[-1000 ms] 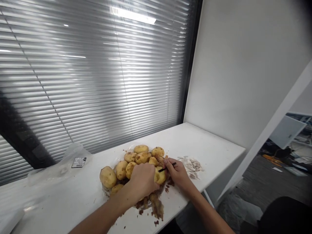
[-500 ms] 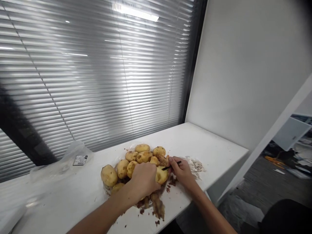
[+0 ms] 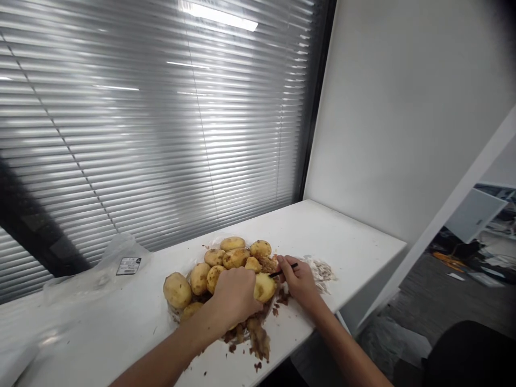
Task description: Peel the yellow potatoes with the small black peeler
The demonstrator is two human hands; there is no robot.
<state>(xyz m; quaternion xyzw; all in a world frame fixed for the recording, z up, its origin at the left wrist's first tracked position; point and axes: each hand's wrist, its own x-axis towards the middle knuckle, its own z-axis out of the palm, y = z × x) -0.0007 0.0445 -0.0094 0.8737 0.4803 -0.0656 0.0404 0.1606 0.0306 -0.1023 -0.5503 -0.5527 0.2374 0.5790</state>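
A white table [image 3: 100, 333] runs along a window, its near edge slanting off to the right. Nearest on it, brown peelings [image 3: 258, 338] lie in a damp-looking clump with loose specks around it, just in front of the hands, probably because that is where scraps drop. Just beyond, the left hand [image 3: 237, 293] is bent over a pale potato [image 3: 264, 288], the thumb low on its near side; the other fingers are hidden behind the knuckles, but the grip looks closed around it, likely to steady it. The right hand [image 3: 297, 279] pinches a thin black tool [image 3: 274, 274] between thumb and fingers, one end pointing at the potato's bare face; whether it touches cannot be told. That potato sits at the right side of a group of potatoes [image 3: 199, 278], close together on clear plastic [image 3: 171, 317], perhaps laid there to catch the mess. Right of the right hand is a pale, crumpled heap [image 3: 322, 271], too blurred to name. Farther off at left, a clear bag [image 3: 88, 274] with a printed label [image 3: 128, 266] slumps near the blinds [image 3: 141, 134].
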